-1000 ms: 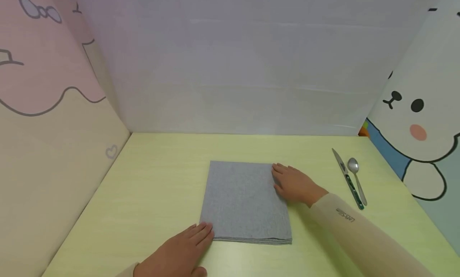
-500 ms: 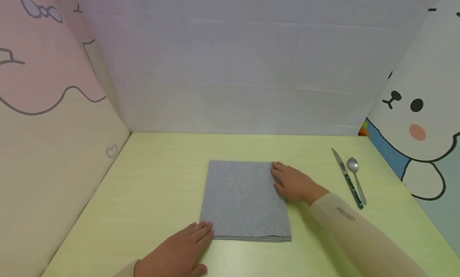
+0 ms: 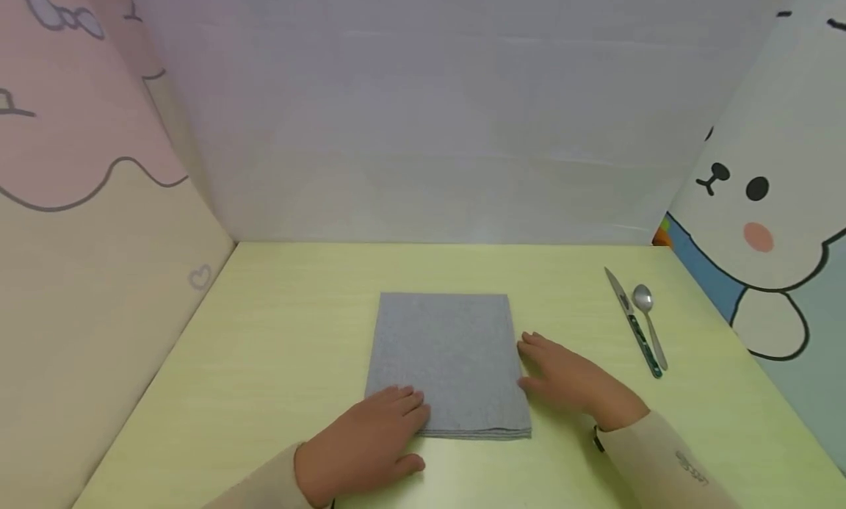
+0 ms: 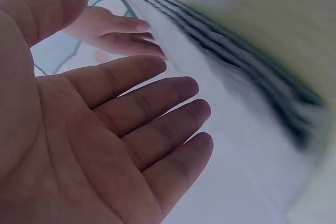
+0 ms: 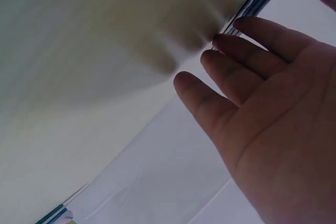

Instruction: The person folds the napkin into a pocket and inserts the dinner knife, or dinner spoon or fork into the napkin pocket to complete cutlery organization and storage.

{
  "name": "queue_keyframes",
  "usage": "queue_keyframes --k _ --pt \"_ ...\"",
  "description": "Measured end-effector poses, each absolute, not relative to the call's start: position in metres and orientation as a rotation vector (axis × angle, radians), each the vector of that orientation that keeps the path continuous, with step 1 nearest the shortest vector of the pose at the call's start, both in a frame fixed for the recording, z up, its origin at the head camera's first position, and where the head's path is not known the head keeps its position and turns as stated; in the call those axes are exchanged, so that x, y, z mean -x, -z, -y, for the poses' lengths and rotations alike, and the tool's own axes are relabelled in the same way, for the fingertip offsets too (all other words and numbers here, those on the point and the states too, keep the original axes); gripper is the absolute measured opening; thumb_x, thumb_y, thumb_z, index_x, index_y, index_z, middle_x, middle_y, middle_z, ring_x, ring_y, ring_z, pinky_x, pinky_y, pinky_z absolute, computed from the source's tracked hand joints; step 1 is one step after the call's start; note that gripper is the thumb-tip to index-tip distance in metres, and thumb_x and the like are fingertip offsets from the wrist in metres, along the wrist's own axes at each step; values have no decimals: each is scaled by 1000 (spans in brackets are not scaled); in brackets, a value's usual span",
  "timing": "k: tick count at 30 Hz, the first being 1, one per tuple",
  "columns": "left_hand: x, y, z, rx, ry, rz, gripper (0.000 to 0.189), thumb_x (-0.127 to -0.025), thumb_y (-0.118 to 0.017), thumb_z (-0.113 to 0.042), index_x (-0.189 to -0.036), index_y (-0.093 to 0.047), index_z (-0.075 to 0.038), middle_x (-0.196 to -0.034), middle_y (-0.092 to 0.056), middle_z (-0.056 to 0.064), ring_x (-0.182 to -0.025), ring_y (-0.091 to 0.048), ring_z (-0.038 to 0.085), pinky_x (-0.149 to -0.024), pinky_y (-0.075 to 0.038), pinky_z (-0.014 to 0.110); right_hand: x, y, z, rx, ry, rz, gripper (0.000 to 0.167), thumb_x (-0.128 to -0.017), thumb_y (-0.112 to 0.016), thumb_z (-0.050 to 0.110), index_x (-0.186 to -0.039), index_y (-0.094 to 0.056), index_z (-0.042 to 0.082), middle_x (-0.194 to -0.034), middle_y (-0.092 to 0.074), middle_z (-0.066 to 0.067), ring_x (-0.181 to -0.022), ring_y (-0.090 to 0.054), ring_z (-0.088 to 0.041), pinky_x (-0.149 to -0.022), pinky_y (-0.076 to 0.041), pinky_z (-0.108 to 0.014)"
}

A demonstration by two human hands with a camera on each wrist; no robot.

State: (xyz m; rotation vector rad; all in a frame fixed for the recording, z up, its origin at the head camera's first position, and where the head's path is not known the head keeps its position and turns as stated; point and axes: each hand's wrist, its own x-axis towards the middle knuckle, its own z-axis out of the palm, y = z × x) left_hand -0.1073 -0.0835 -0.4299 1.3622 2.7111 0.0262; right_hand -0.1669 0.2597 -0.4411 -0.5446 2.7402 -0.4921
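A grey cloth point(image 3: 449, 355), folded into a neat square, lies flat on the pale yellow table in the head view. Its stacked layers show along the near edge, and again in the left wrist view as a layered edge point(image 4: 210, 40). My left hand point(image 3: 366, 443) is over the cloth's near left corner, which it hides, with its fingers extended. At the right side of the cloth, my right hand point(image 3: 575, 377) has its fingertips right at the edge, fingers straight. Neither hand grips anything.
A table knife point(image 3: 633, 325) with a green patterned handle and a metal spoon point(image 3: 651, 322) lie side by side at the right of the table point(image 3: 291, 325). A white back panel point(image 3: 423, 127) and printed side panels enclose the table.
My left hand has slid right and slightly up onto the cloth. My right hand has come off the far right corner and moved nearer along the right edge. The cloth is nearly where it was.
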Motion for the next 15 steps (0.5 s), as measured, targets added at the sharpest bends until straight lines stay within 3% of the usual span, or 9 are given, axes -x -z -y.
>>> queue_keyframes --k 7,11,15 --pt "108 420 27 -1474 29 -2650 49 -96 -68 -53 -129 -66 -16 -123 -65 -8 -119 -59 8 -105 -44 28 149 440 -257 504 519 -2676 84 -89 -80 42 -150 -47 -6 -161 -34 -25 -147 -31 -47 -114 -33 -61" --pt "111 421 -5 -1480 67 -2666 43 -94 -71 -54 -121 -70 -20 -107 -65 -12 -97 -62 4 -86 -50 24 144 438 -261 514 533 -2666 89 -86 -82 47 -149 -47 -6 -161 -34 -25 -147 -32 -47 -113 -34 -61" --pt "112 426 -27 -1431 127 -2757 39 -91 -75 -54 -114 -72 -23 -101 -65 -11 -84 -60 7 -70 -49 24 144 438 -263 556 555 -2667 88 -87 -81 49 -150 -48 -3 -161 -35 -24 -147 -33 -45 -113 -35 -60"
